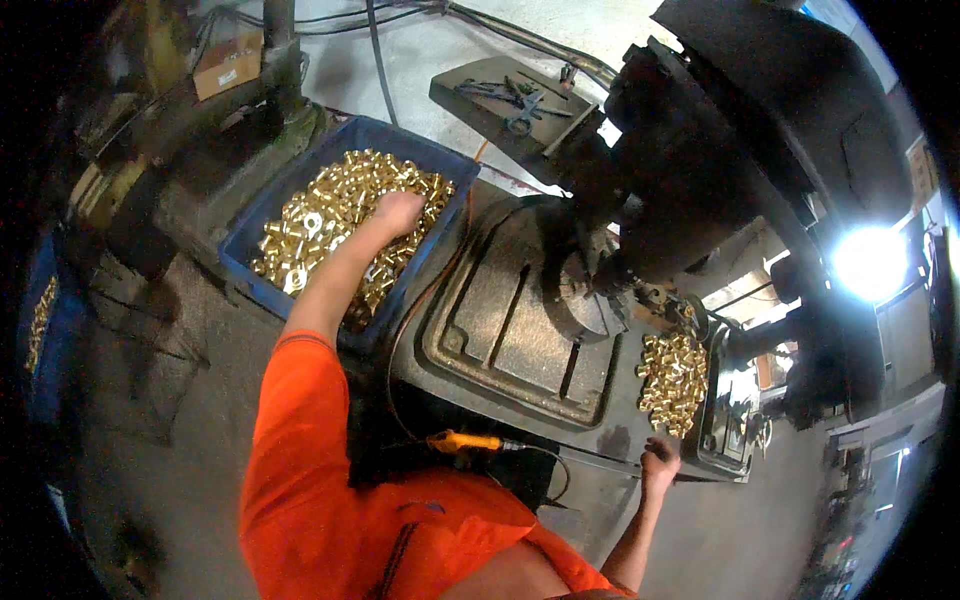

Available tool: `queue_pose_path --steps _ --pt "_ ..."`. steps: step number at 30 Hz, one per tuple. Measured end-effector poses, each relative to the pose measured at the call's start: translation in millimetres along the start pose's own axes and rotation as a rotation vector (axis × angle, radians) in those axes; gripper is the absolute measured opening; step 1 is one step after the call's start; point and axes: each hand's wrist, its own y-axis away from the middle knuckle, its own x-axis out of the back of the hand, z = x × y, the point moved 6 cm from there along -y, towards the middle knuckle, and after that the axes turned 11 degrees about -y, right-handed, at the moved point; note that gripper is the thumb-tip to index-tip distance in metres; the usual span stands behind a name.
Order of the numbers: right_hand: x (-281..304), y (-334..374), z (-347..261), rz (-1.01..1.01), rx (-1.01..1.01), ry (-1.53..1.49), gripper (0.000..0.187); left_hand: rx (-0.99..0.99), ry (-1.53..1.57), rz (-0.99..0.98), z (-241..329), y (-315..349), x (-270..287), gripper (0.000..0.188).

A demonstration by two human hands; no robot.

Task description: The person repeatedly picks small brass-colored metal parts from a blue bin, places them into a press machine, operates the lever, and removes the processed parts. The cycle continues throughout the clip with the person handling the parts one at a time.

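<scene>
Dark machine (690, 160), upright over slotted metal table (530, 345). Blue bin (420, 147), left of table, heaped with brass fittings (330, 205). Grey tray (468, 112), beyond table, bearing assorted hand tools (520, 95). Smaller fittings pile (672, 385), on table's right part. Yellow tool (465, 442), hose attached, by table's front edge. Left hand (400, 212), in bin among fittings: fingers curled, cannot tell if gripping any. Right hand (659, 464), just in front of smaller pile: fingers bent, cannot tell if holding anything.
</scene>
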Motion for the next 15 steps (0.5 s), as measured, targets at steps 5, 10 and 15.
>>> queue_pose_path --steps 5,10,15 --pt "-11 6 -13 -0.059 -0.031 -0.032 0.028 0.002 -0.090 -0.157 6 -1 10 0.016" --pt "-17 5 -9 -0.079 0.026 -0.032 0.029 0.093 -0.048 -0.127 -5 2 26 0.019" --pt "-23 13 -47 -0.160 0.053 0.052 0.032 0.108 0.287 0.146 -25 36 62 0.022"
